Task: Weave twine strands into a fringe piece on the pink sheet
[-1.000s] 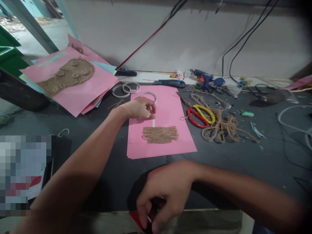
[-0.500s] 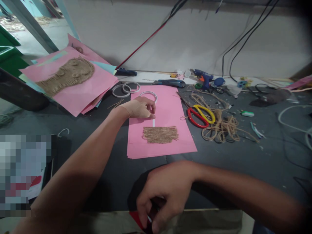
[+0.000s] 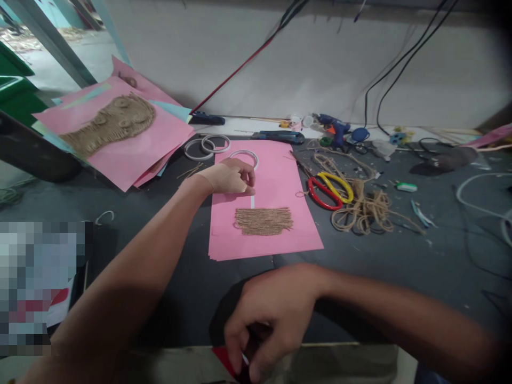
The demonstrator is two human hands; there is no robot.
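My left hand (image 3: 234,178) has its fingers curled over the upper left of a pink sheet (image 3: 280,181). A white tape roll (image 3: 256,159) shows behind the fingers, partly hidden, and seems to be in their grip. From under the thumb a narrow white strip (image 3: 252,202) runs down to a block of brown jute cords (image 3: 264,221) laid side by side on the sheet. My right hand (image 3: 276,314) hangs closed at the table's front edge. A red and dark thing (image 3: 224,360) shows at its fingertips, too hidden to name.
Two more white rings (image 3: 199,150) lie left of the sheet. Scissors (image 3: 326,191) and loose jute cord (image 3: 364,210) are on its right. A blue cutter (image 3: 280,137) and a blue glue gun (image 3: 336,128) lie behind. Pink sheets with jute work (image 3: 160,133) are stacked at the left.
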